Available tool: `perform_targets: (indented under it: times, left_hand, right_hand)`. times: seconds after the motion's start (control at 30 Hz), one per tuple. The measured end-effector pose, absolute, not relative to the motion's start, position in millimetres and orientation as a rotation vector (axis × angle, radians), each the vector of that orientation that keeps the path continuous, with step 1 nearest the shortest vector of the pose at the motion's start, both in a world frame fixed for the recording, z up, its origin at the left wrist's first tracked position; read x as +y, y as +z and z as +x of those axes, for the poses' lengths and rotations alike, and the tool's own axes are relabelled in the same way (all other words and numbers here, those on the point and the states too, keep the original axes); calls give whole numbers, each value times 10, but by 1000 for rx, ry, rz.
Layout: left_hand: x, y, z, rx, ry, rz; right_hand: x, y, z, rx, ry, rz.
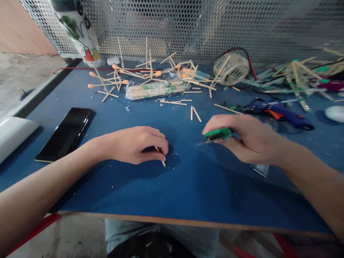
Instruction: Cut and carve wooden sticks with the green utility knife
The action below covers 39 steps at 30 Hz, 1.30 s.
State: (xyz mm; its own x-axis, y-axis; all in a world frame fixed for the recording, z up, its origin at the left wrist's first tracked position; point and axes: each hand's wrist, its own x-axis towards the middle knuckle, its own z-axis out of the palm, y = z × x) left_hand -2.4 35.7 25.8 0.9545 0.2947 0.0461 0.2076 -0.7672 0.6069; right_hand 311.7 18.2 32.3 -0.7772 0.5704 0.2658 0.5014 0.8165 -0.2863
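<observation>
Near the middle of the blue table (172, 193), my left hand (145, 144) is closed around a thin wooden stick (163, 163), its lower end showing below the thumb. My right hand (242, 138), to the right and apart from the left, grips a green and black utility knife (218, 134). The knife's blade points left and is blurred. Beyond my hands, two short stick pieces (196, 114) lie loose, with more cut sticks (173, 103) behind them. A clear packet of wooden sticks (158, 89) rests farther back.
Stick frames with orange tips (115, 73) stand along the back. A black phone (66, 134) lies left. On the right are a blue glue gun (279, 113), a clear round plastic part (231, 68) and a heap of sticks (298, 77). A perforated metal panel (172, 28) rises behind.
</observation>
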Motion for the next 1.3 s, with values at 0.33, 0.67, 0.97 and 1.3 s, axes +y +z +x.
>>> perform_targets:
  times: [0.33,0.67,0.97,1.3]
  left_hand:
    - [370,207,-8,377,165,2504]
    - [369,195,2,377,195,2509]
    - [371,197,5,392,178,2514]
    - [383,205,9,328,179,2428]
  right_hand:
    - [287,28,3041,-2898,-245,-598]
    - [227,0,2951,-2865,-266,-591]
    - [158,42,2901,-2902,-379,-634]
    - [5,165,2829,-2959,-285,-810]
